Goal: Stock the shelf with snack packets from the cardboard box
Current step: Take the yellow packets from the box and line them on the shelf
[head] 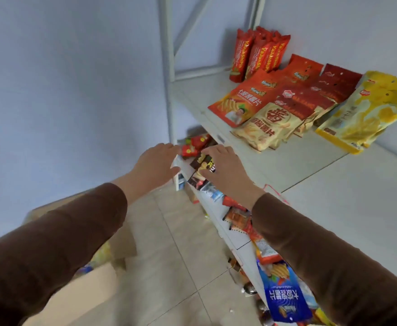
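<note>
Already well into stocking: the white metal shelf has its upper board partly filled with tall red stick packets standing at the back, flat orange-red chip bags, cream-and-red bags and a big yellow bag lying toward the front. Bare board is left at the near side. The lower tier carries a row of mixed packets along its edge, incl. a blue bag near the camera.

Left hand and right hand both reach to the lower tier's far end. Right hand lies over a dark brown snack packet, fingers fairly straight, grip unclear. Left hand is relaxed beside small red packets, holding nothing visible.

Brown cardboard box sits on the tiled floor at left, blurred colourful packets inside, so more is left to shelve.
</note>
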### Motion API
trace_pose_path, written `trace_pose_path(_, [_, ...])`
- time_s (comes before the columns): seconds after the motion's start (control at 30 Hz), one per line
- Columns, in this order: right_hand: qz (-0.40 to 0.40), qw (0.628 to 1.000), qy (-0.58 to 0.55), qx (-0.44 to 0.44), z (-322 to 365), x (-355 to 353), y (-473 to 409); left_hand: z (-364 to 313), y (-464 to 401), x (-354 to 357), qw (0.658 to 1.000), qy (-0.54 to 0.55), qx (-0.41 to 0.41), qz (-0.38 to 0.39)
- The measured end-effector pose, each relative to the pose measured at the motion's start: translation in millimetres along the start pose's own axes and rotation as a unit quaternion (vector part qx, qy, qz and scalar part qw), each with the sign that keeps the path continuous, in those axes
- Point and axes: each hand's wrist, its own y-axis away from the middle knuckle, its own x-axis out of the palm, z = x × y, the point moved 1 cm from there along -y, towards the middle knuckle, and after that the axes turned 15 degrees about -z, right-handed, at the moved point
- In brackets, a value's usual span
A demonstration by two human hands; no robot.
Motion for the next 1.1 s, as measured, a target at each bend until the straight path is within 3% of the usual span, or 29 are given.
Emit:
trace_pose_path(0.23, [0.104, 0.99, -0.029, -0.088, 186.5, 124.1, 8.9, 191.5, 148.9, -23.7, 0.986, 0.004, -0.164, 0.042])
trace_pose_path(0.5, [0.26, 0.963, -0.037, -0.062, 341.6, 272.7, 34.1, 376.0, 285.3, -16.7, 0.946, 0.038, -0.306, 0.103])
trace_pose_path(0.77, [0.377, 0.921, -0.069, 0.071, 374.1, 428.1, 31.1, 492.8, 317.3, 68.4, 0.908, 0.074, -0.384, 0.152])
trace_pose_path(1.1, [0.481, 0.842, -0.04, 0.242, 340.1, 663.5, 56.8, 612.9, 366.4, 272.0, 0.851, 0.119, -0.445, 0.25])
